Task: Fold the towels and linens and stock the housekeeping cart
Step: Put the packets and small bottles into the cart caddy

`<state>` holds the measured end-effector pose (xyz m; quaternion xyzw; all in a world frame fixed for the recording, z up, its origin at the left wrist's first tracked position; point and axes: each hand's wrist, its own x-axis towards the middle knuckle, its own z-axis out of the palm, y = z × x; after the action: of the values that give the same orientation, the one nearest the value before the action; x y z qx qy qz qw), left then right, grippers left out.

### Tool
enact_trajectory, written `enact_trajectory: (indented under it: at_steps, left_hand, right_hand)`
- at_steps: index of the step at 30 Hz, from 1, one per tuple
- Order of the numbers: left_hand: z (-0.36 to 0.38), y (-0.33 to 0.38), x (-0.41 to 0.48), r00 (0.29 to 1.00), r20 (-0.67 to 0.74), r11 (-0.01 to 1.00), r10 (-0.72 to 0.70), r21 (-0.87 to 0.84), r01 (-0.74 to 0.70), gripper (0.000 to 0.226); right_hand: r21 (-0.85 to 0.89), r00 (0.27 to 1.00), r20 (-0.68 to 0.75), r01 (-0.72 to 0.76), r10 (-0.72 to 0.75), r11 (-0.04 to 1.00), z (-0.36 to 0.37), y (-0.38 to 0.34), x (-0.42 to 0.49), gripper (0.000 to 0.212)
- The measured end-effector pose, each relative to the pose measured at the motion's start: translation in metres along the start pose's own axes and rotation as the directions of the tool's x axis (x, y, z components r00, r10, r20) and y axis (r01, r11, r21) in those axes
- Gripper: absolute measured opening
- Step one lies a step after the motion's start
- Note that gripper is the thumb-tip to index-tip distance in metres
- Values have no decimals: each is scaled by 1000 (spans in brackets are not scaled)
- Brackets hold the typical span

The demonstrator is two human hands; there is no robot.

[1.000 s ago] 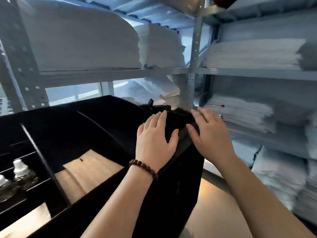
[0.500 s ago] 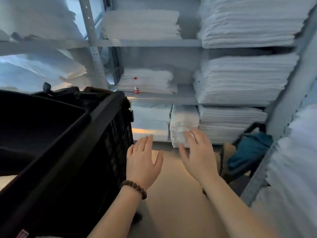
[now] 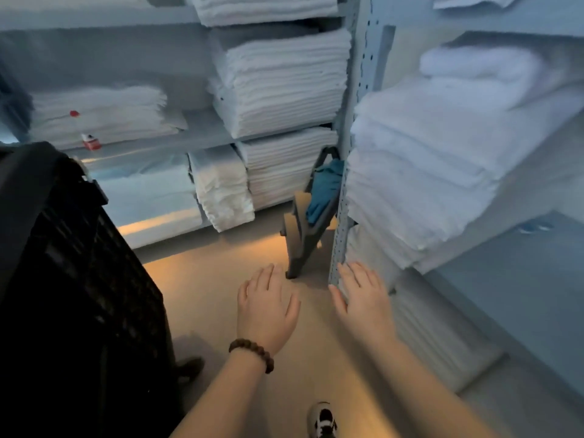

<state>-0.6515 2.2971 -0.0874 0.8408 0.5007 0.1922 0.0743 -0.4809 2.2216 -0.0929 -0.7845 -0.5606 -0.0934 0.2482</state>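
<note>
White towels [image 3: 278,86] lie beyond left hand [image 3: 268,311] and right hand [image 3: 366,305], fingers [image 3: 264,279] straight, holding nothing.

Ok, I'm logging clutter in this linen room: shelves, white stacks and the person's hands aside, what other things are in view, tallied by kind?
Black cart: 1
Step stool: 1
Teal cloth: 1
Red-and-white box: 1
Small red marker on a stack: 1
Shoe: 1
Total: 6
</note>
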Motion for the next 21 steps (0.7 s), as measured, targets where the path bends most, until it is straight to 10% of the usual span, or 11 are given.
enact_trajectory:
  at_steps: [21]
  left_hand:
    - [94, 274, -49, 769, 195, 790, 609, -235, -566, 65]
  right_hand:
    - [-208, 770, -245, -635, 589, 744, -139, 195, -169, 42]
